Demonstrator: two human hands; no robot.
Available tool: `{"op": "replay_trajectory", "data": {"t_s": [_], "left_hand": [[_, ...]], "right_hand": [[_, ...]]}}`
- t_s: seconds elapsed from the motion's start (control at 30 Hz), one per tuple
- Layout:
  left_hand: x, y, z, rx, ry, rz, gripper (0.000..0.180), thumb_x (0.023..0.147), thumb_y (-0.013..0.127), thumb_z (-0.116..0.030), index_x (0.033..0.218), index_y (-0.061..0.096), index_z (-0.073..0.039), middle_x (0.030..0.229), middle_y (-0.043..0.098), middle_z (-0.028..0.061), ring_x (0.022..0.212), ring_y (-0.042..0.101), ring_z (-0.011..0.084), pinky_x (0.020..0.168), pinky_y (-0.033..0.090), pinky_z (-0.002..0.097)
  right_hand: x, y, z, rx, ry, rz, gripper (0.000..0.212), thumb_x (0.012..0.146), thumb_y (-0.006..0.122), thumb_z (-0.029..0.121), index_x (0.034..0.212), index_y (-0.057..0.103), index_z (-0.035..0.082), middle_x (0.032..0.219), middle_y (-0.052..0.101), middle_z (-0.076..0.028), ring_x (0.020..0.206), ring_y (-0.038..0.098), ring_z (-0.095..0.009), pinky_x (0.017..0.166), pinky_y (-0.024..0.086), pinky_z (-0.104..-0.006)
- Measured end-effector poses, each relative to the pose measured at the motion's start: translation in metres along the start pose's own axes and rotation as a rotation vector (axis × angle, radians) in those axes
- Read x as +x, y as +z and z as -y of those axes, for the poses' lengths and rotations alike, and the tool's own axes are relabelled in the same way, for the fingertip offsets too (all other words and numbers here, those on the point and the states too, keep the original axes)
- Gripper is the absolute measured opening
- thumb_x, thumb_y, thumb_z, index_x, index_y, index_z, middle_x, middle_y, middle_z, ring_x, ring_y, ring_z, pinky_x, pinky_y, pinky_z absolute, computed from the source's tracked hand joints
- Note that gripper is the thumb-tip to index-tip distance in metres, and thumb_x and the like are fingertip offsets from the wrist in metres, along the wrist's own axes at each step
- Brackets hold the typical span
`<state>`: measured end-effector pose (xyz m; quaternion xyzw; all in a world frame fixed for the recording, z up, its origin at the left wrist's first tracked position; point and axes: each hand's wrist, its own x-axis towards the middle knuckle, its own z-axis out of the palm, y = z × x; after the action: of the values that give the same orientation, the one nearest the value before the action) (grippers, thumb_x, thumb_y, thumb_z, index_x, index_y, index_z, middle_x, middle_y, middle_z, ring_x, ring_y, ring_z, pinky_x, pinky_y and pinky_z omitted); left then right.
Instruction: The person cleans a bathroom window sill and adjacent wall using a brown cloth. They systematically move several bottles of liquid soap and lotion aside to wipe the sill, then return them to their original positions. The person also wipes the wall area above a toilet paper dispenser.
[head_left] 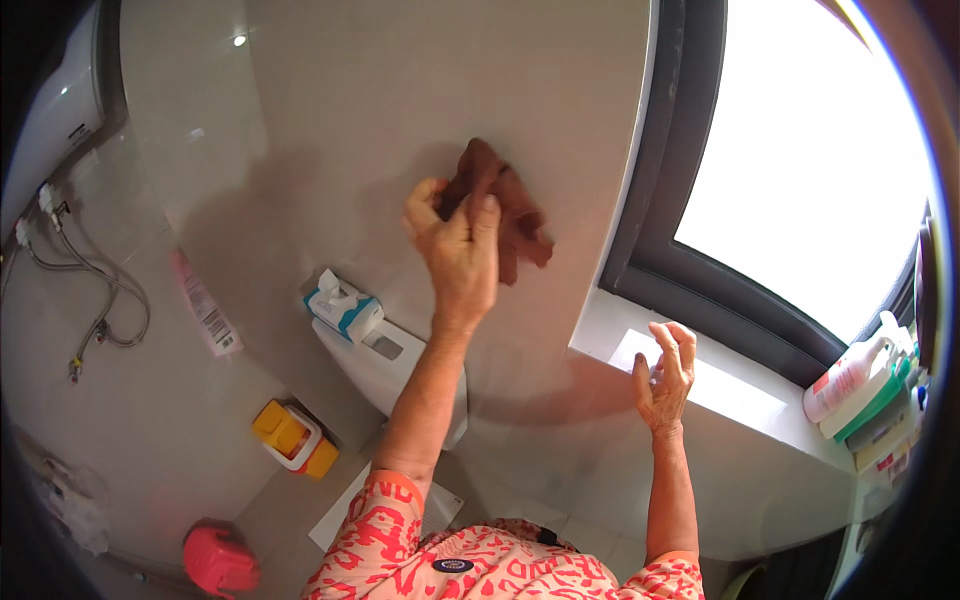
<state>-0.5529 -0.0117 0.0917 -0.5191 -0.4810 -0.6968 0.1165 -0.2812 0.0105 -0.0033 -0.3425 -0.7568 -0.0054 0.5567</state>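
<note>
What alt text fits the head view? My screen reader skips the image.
The left hand presses a brown cloth against a grey tiled wall, above a toilet tank with a tissue pack. The right hand rests open on the window sill.

Cleaning cloth [505, 210]: dark reddish-brown, plain. Wall tiles [350, 90]: glossy pale grey-beige. Sleeves [380, 530]: orange-pink with white irregular blotch pattern. Tissue box [345, 307]: white with teal-blue. Toilet cistern [385, 365]: white. Small bin [295, 440]: yellow with white rim. Stool [220, 560]: red. Window frame [660, 200]: dark grey. Pump bottle [850, 375]: white, red label. Windowsill [740, 395]: light grey.
</note>
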Motion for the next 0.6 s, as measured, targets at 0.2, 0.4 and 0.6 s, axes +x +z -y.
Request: {"op": "replay_trajectory", "data": {"t_s": [0.2, 0.4, 0.6], "left_hand": [[-0.033, -0.041, -0.041, -0.527, -0.624, 0.300, 0.033, 0.095, 0.060, -0.034, 0.096, 0.068, -0.002, 0.084, 0.064, 0.0007, 0.079, 0.059, 0.0107, 0.070, 0.049, 0.0276], [-0.066, -0.044, -0.053, -0.518, -0.689, 0.263, 0.037, 0.096, 0.058, -0.039, 0.090, 0.068, -0.004, 0.075, 0.063, -0.0002, 0.070, 0.056, 0.0079, 0.066, 0.047, 0.0248], [-0.068, -0.070, -0.034, -0.440, -0.790, 0.249, 0.035, 0.088, 0.064, -0.036, 0.068, 0.058, -0.009, 0.057, 0.053, 0.0017, 0.051, 0.046, 0.0110, 0.050, 0.038, 0.0259]], "right_hand": [[0.008, 0.015, 0.059, 0.204, -0.149, -0.007, 0.053, 0.067, 0.074, 0.009, 0.118, 0.060, 0.002, 0.115, 0.054, -0.018, 0.104, 0.053, -0.032, 0.087, 0.046, -0.0427], [0.015, 0.041, 0.102, 0.696, 0.252, 0.376, 0.038, 0.083, 0.070, 0.015, 0.116, 0.058, 0.002, 0.098, 0.063, -0.014, 0.092, 0.062, -0.025, 0.080, 0.050, -0.0337], [0.033, 0.021, 0.089, 0.635, 0.177, 0.470, 0.023, 0.096, 0.054, 0.019, 0.103, 0.064, 0.000, 0.084, 0.061, -0.012, 0.080, 0.061, -0.024, 0.075, 0.048, -0.0320]]}}
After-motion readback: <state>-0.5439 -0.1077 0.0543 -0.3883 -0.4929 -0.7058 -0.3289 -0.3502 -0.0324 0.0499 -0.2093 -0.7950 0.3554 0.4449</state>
